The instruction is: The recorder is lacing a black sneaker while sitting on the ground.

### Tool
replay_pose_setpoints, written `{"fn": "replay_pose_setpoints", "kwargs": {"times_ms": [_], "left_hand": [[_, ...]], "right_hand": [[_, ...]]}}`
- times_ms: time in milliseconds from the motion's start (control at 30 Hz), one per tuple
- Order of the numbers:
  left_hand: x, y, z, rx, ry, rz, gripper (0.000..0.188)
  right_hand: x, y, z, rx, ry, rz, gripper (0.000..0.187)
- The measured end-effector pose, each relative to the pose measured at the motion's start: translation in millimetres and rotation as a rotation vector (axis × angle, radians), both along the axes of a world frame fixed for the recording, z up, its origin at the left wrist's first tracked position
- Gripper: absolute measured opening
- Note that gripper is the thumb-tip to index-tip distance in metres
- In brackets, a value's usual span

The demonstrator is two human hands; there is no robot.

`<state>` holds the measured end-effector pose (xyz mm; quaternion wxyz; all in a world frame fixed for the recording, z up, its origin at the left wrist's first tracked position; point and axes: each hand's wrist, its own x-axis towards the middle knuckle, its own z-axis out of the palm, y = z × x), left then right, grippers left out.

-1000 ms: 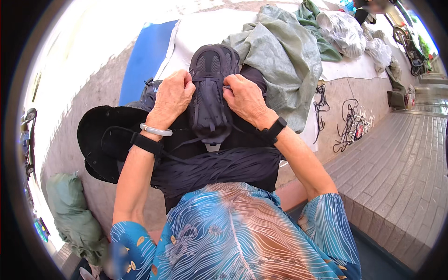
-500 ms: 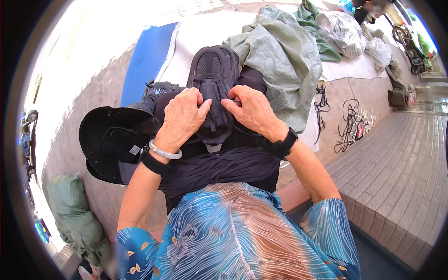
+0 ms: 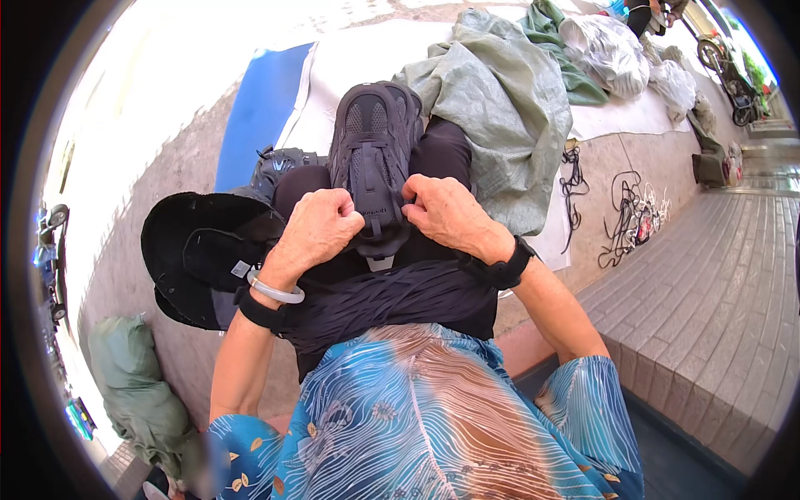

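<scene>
A black sneaker with mesh panels lies across my lap, its toe pointing away from me. My left hand is closed in a pinch at the left side of its lacing area; what lies between those fingertips is hidden. Opposite, on the right side, my right hand pinches what looks like a black shoelace. Between the two hands the dark tongue of the shoe shows. A thick bundle of black shoelaces is spread over my lap, close to my shirt.
Left of my lap rests a black cap-like item; behind it is another dark shoe. A grey-green woven sheet lies ahead right, with cords on the ground. A tiled ledge runs along the right, and a green sack stands at left.
Both hands have come down and slightly apart along the shoe, toward me. More of the tongue shows between them. The shoe has stayed on my lap.
</scene>
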<state>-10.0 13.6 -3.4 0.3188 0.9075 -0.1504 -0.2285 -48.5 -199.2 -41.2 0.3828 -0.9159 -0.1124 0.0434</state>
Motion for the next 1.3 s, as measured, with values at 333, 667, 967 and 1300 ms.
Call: {"fn": "replay_pose_setpoints", "kwargs": {"times_ms": [333, 667, 967, 1300], "left_hand": [[-22.1, 3.7, 5.4, -0.553, 0.044, 0.263, 0.024], [-17.7, -11.5, 19.6, -1.057, 0.53, 0.42, 0.024], [-14.7, -25.9, 29.1, -1.05, 0.486, 0.377, 0.018], [-25.5, -30.2, 36.3, -1.048, 0.507, 0.277, 0.02]], "right_hand": [[-15.0, -3.3, 32.1, 0.004, 0.176, 0.094, 0.03], [9.9, 17.1, 71.1, 0.989, 0.449, -0.119, 0.019], [8.4, 36.0, 76.3, 0.496, -0.212, -0.255, 0.012], [4.4, 33.2, 83.1, 0.408, -0.261, -0.073, 0.02]]}}
